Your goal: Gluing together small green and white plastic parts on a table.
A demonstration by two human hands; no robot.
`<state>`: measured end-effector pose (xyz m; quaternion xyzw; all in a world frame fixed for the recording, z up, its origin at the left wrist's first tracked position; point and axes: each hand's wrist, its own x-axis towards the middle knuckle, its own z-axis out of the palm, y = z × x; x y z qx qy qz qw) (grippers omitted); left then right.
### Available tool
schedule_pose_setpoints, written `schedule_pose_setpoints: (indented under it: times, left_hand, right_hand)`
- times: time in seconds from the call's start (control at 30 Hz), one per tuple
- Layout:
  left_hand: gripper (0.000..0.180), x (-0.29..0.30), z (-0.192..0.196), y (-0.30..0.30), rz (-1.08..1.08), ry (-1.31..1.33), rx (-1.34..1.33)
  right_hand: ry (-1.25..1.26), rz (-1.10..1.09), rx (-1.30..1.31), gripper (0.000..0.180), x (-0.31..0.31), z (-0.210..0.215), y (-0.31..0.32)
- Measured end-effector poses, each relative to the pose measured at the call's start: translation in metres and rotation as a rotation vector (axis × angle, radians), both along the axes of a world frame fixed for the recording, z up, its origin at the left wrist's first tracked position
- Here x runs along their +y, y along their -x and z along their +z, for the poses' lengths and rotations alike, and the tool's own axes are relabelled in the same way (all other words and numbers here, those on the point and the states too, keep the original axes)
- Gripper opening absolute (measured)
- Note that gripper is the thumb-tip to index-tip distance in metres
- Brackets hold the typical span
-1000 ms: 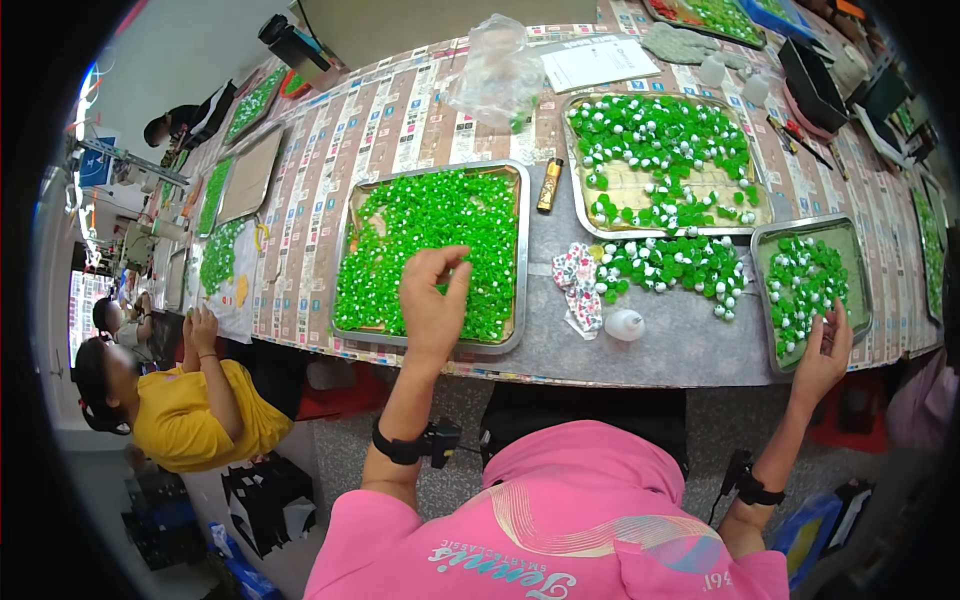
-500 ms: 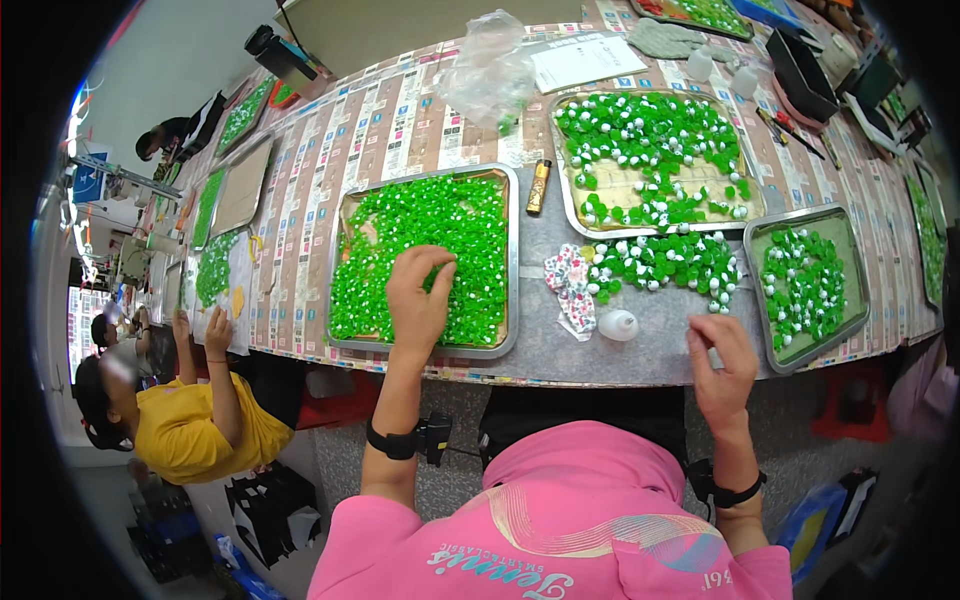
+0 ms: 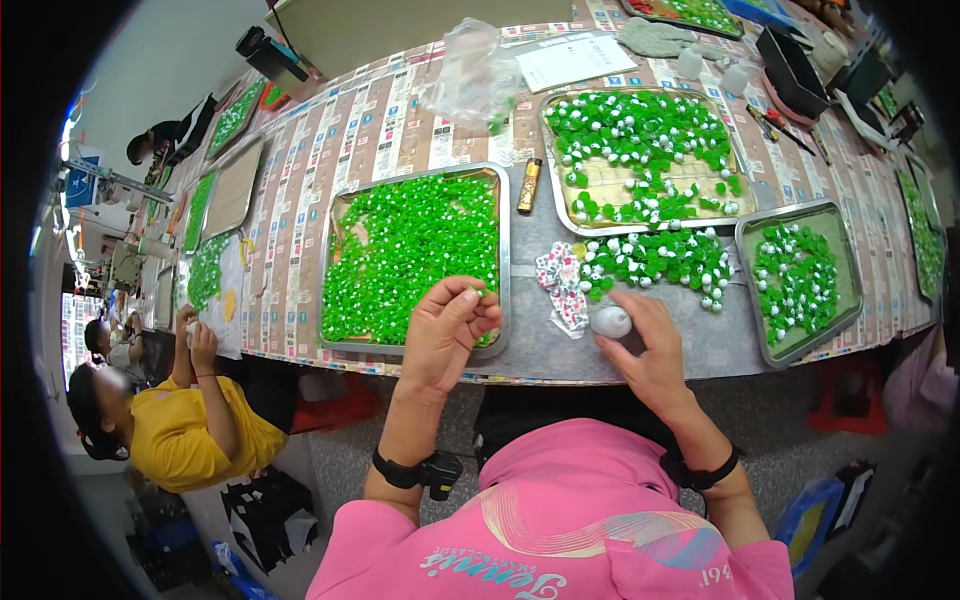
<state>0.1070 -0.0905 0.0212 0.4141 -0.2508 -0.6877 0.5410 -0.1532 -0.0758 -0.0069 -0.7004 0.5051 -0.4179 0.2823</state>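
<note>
My left hand [image 3: 440, 335] is over the near right corner of the left metal tray [image 3: 506, 240], palm turned up. Its thumb and fingertips pinch a small green piece [image 3: 481, 292]. That tray is filled with small green pieces [image 3: 410, 250] with white spots. My right hand [image 3: 652, 350] closes its thumb and fingers around a small white squeeze bottle [image 3: 611, 321] near the table's front edge. Beside the bottle lies a crumpled floral cloth [image 3: 567, 290]. Just beyond it, a heap of green pieces with white balls [image 3: 655, 262] is spread on the grey mat [image 3: 530, 330].
A larger tray [image 3: 650, 228] with similar pieces lies behind the heap, and a smaller tray [image 3: 850, 290] stands at the right. An orange-and-black battery-like cylinder [image 3: 529, 186] lies between trays. Pliers [image 3: 775, 125], a plastic bag [image 3: 470, 80] and papers [image 3: 575, 62] lie farther back. A person in yellow [image 3: 205, 430] works at the left.
My left hand has drawn back from the tray's middle toward its near right corner, now with a green piece. My right hand has moved left onto the bottle.
</note>
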Motion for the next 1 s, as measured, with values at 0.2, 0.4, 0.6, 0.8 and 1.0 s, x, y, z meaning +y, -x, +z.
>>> schedule_pose_setpoints:
  times: [0.2,0.4,0.6,0.8,1.0]
  left_hand:
    - [0.007,0.004,0.003,0.028,-0.059,-0.089,0.123]
    - [0.010,0.008,-0.004,0.046,-0.106,-0.128,0.132]
    - [0.018,0.013,-0.007,0.064,-0.168,-0.077,-0.028]
    - [0.014,0.009,-0.011,0.074,-0.216,-0.087,0.092]
    - [0.018,0.013,-0.001,0.088,-0.251,-0.095,0.047]
  right_hand:
    - [-0.031,0.037,-0.050,0.041,0.004,0.001,0.005]
    - [-0.097,0.092,-0.086,0.044,0.019,0.027,0.023]
    - [-0.128,0.083,-0.134,0.050,0.022,0.044,0.036]
    - [-0.206,-0.016,-0.375,0.052,0.032,0.045,0.045]
    - [-0.274,-0.094,-0.639,0.045,0.040,0.055,0.050]
